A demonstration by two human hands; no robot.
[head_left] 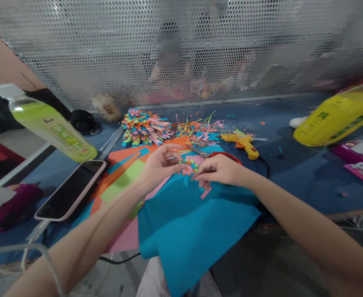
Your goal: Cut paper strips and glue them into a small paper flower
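A small round paper flower [188, 167] with pink, orange, green and blue bits sits between my hands. My left hand [166, 161] pinches its left edge with thumb and fingers. At its right side my right hand [214, 168] has its fingers pressed together, with a pink paper strip [206, 192] showing just below them. Whatever lies between the right fingertips is too small to make out. Under both hands a large blue sheet [196, 231] hangs over the table's front edge. Red-handled scissors [225, 155] lie behind my right hand.
Coloured sheets [122, 181] and a phone [71, 189] lie at the left. Behind are a fringed paper stack [144, 128], paper scraps [200, 130] and a yellow glue gun [241, 142]. Bottles stand left [51, 123] and right [339, 113]. A perforated metal panel [122, 53] closes the back.
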